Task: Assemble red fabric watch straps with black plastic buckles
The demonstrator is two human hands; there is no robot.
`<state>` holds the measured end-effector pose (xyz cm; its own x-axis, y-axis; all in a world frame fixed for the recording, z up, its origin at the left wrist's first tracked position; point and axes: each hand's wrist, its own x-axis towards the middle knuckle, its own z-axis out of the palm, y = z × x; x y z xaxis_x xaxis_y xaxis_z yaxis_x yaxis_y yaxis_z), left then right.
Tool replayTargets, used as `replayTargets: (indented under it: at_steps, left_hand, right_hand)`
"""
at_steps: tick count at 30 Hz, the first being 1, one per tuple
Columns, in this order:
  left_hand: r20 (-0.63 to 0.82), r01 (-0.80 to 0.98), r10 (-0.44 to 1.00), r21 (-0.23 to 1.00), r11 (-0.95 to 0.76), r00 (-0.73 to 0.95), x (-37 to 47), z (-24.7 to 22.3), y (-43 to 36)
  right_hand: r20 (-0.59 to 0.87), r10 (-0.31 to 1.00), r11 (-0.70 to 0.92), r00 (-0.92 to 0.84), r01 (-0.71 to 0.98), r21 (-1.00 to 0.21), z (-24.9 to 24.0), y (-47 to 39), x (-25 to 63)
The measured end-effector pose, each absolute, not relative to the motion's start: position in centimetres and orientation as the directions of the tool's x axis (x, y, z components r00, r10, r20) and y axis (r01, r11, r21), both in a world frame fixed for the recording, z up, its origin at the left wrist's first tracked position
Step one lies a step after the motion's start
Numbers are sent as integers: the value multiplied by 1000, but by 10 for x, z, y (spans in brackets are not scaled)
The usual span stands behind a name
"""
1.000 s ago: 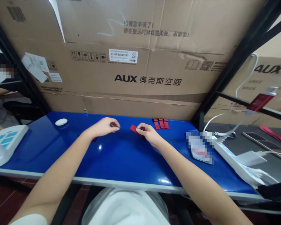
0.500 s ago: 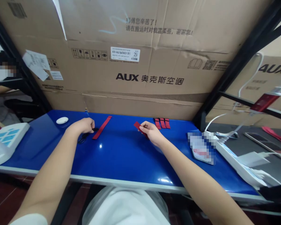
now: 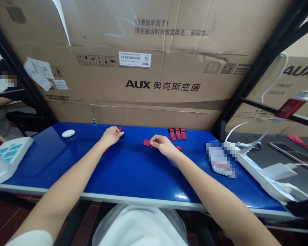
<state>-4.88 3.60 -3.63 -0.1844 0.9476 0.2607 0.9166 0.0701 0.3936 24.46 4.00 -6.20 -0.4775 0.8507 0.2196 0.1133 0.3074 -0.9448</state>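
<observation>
My right hand pinches a red strap above the blue tabletop; one end points left from the fingertips and the other shows behind the wrist. My left hand is closed on a small black piece, whose exact kind is too small to make out. Under and behind that hand lies another red strap, mostly hidden, with only its ends showing. Near the back edge, right of centre, three short folded red straps with black tops lie side by side.
A tall cardboard box walls off the blue table's back. A white oval object and a white device are at left. At right lie a phone and a white power strip with cables. Another person sits far left.
My left hand has moved right and over the lying strap, carrying the small black piece. My right hand has shifted slightly, and its strap has turned closer to level.
</observation>
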Motion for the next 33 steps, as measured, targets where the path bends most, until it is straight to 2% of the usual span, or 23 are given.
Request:
replayTargets:
  at_steps: [4, 8, 10, 12, 14, 16, 18, 22, 25, 28, 33]
  left_hand:
    - [198, 909, 953, 393, 137, -229, -42, -44, 54]
    - [204, 840, 962, 541, 43, -181, -36, -47, 55]
    - [226, 719, 966, 691, -68, -126, -25, -48, 48]
    - [276, 520, 959, 828, -207, -57, -9, -47, 37]
    - [397, 347, 917, 866, -361, -38, 11, -44, 24]
    - [525, 249, 849, 832, -497, -61, 31, -41, 11]
    - [622, 232, 782, 767, -598, -43, 45, -38, 0]
    - [784, 403, 619, 551, -731, 51, 56, -37, -12]
    - [849, 519, 526, 428, -740, 50, 56, -37, -13]
    - [872, 548, 490, 398, -736, 24, 54, -37, -12]
    - [884, 483, 466, 387, -785, 49, 53, -40, -12]
  right_hand:
    - [214, 851, 302, -480, 114, -946, -62, 40, 243]
    - [201, 855, 286, -479, 112, -952, -66, 42, 242]
    - [188, 856, 265, -481, 98, -959, -66, 41, 242]
    - [151, 850, 199, -504, 43, -979, -63, 38, 242]
    - [82, 831, 68, -550, -46, -997, -57, 33, 243]
    - [16, 798, -75, -602, -125, -989, -52, 27, 243]
    - [-15, 769, -168, -639, -181, -969, -48, 24, 243]
    - [-2, 740, -238, -673, -259, -936, -47, 22, 243]
    - [30, 720, -244, -693, -293, -925, -48, 24, 244]
    - [71, 714, -227, -697, -326, -918, -50, 26, 244]
    - [111, 694, -226, -711, -362, -905, -51, 27, 245]
